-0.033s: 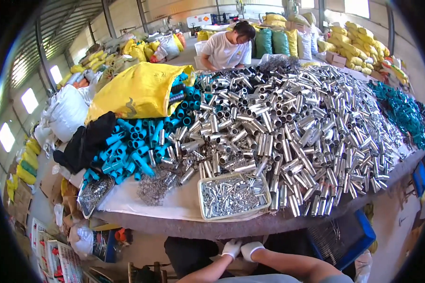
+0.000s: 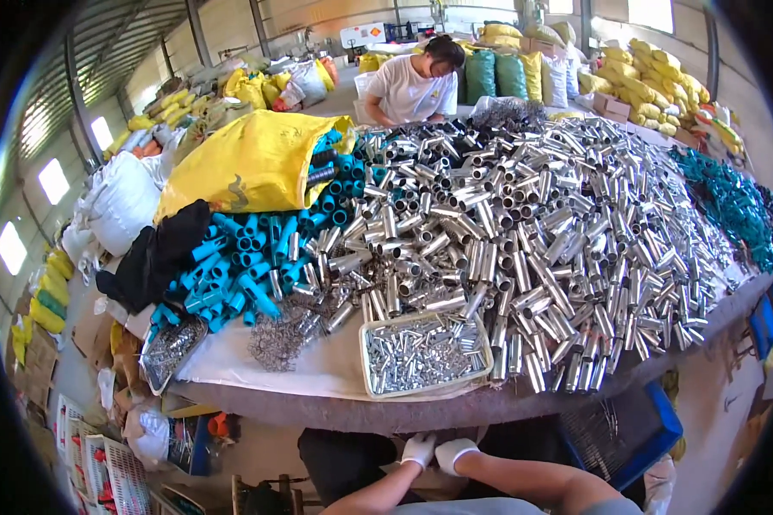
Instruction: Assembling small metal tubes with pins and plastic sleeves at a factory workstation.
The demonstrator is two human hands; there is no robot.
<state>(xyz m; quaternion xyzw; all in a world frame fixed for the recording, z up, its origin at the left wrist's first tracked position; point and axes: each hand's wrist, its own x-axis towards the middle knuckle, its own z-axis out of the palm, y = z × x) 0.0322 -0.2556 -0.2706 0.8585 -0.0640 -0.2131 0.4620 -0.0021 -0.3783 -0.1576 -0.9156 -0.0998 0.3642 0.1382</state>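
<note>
My left hand [image 2: 419, 449], in a white glove, is low in front of the table, just below its front edge and above my lap. Close beside it is my right hand [image 2: 455, 455], gloved the same way. Both hands look closed, fingers curled in toward each other; whatever may be in them is hidden. On the table edge above them stands a pale tray [image 2: 368, 365] filled with small shiny metal parts [image 2: 421, 356]. Behind and right of it spreads a large heap of silver metal tubes [image 2: 567, 232]. Teal plastic tubes [image 2: 249, 257] lie to the left.
A yellow sack [image 2: 240, 163] spills teal tubes, beside black cloth [image 2: 155, 270]. Wire springs [image 2: 283, 339] and a small tray [image 2: 156, 378] lie at left. A blue bin [image 2: 661, 421] with thin rods stands lower right; white crates [image 2: 120, 476] lower left. Across the table sits a person [image 2: 412, 90].
</note>
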